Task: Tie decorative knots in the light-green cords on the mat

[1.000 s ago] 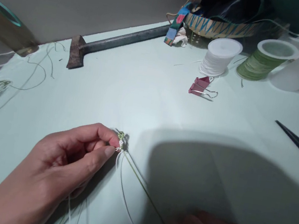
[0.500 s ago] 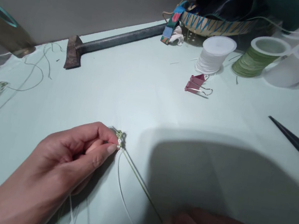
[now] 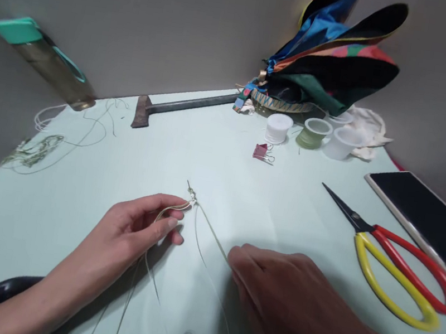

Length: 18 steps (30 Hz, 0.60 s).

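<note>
A small knotted piece (image 3: 192, 193) of green and white cord lies near the middle of the table. My left hand (image 3: 141, 227) is beside it, with the index fingertip at the knots. Thin cords run from the knots into the left hand, pinched under its thumb, and their loose ends trail down over the table. My right hand (image 3: 271, 287) is closed on a green cord (image 3: 214, 233), drawn straight from the knots toward the lower right. A thin pale cord (image 3: 199, 244) hangs slack in a curve between the hands. The right fingertips are partly hidden.
Red-and-yellow-handled scissors (image 3: 356, 217) and a phone (image 3: 430, 222) lie right. Behind are a binder clip (image 3: 262, 152), white spool (image 3: 278, 130), green spool (image 3: 311, 138), hammer-like tool (image 3: 142, 112) and colourful fabric object (image 3: 327, 65). At left are a bottle (image 3: 52, 69) and tangled cord (image 3: 39, 149).
The view has lifted and widened, bringing the phone and scissor handles in. My right hand has come up closer to the knots, still on the green cord. My left thumb has shifted off the knots.
</note>
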{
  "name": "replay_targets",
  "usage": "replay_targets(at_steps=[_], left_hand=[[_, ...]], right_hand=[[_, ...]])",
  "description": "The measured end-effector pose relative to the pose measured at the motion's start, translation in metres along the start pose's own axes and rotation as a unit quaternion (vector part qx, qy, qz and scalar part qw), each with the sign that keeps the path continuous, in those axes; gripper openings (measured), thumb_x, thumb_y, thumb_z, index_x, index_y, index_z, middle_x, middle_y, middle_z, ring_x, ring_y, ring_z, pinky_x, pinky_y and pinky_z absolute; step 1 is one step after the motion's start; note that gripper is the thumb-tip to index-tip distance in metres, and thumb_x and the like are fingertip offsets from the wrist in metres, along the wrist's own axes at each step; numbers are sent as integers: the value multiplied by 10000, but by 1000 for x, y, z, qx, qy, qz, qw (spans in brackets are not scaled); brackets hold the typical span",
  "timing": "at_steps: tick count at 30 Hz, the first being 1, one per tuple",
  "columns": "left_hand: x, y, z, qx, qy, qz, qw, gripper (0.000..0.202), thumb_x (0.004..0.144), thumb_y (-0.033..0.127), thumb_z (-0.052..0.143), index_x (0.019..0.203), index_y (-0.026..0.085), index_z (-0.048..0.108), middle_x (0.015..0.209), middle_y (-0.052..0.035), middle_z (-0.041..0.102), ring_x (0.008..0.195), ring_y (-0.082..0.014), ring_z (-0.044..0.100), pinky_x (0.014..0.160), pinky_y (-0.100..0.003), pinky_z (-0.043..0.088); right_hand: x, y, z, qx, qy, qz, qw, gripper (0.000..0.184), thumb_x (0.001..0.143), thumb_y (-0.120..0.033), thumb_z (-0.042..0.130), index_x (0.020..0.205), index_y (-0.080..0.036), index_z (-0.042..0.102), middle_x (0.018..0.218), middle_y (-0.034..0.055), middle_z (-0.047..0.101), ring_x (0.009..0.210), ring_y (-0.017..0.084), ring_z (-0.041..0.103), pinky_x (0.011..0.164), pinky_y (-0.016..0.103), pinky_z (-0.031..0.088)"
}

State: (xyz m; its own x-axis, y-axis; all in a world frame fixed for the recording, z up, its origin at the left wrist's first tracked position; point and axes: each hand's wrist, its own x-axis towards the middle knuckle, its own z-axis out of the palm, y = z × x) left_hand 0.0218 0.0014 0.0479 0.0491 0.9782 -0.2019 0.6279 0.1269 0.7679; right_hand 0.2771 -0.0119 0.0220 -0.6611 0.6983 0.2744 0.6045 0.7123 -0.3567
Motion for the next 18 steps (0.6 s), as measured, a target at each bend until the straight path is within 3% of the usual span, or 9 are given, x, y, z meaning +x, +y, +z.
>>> replay_targets(at_steps=[2,4,5,7,9,10,12,15,18], left_hand=[[-16,-6,-1,67,54,52,995,364,999,466,577,1240,239,728,1023,-96,800,805,-239,755,546,-278,527],[-35,-16,0,142,116,112,977,392,1023,434,577,1374,283,664,1347,-126,696,1040,-302,752,663,-346,594],[-45,-22,2,179,146,152,961,425,1031,400,578,1444,308,618,1482,-125,605,1202,-340,696,775,-395,611],[-63,-34,8,254,153,250,922,494,1033,271,592,1520,351,568,1674,-58,453,1503,-352,464,1175,-486,460],[-78,-46,16,314,107,349,877,507,1064,246,547,1562,340,533,1718,21,444,1590,-275,363,1332,-393,260],[-84,-51,20,349,76,400,844,487,1095,292,500,1581,312,510,1702,20,481,1581,-252,390,1349,-386,231],[-94,-58,27,378,45,444,811,508,1120,387,430,1605,243,475,1659,-16,545,1552,-244,449,1334,-387,290],[-104,-62,32,385,29,465,797,521,1136,375,364,1623,207,440,1635,-37,568,1531,-234,489,1297,-382,360],[-115,-63,34,406,17,500,765,486,1156,289,279,1595,234,482,1613,9,582,1500,-184,528,1311,-365,276]], right_hand=[[0,0,1,-1,-8,9,1000,307,678,15,533,706,-273,429,562,-77,579,371,111,496,359,270,377],[-2,-1,2,-23,-4,7,1000,293,730,-9,592,702,-265,451,561,-76,561,370,113,483,358,277,359],[-3,-2,3,-36,2,6,999,273,756,-24,616,718,-261,486,590,-65,581,398,126,511,373,286,373],[-7,-4,4,-67,20,7,998,200,812,-54,636,791,-244,579,692,-18,650,505,174,593,426,314,428],[-11,-7,6,-100,50,-2,994,172,858,-59,603,932,-201,667,858,60,734,680,246,673,547,370,522],[-13,-9,7,-114,67,-13,991,218,886,-54,568,1021,-173,691,976,103,768,805,285,705,644,412,566],[-19,-15,11,-131,91,-56,986,310,953,-57,497,1176,-132,698,1209,140,782,1061,313,711,878,474,589],[-34,-27,21,-126,96,-137,978,320,1061,-161,456,1275,-137,694,1329,65,776,1261,235,662,1092,436,539],[-53,-36,36,-127,100,-169,972,391,1109,-316,427,1332,-129,688,1365,35,764,1320,227,641,1122,438,557]])
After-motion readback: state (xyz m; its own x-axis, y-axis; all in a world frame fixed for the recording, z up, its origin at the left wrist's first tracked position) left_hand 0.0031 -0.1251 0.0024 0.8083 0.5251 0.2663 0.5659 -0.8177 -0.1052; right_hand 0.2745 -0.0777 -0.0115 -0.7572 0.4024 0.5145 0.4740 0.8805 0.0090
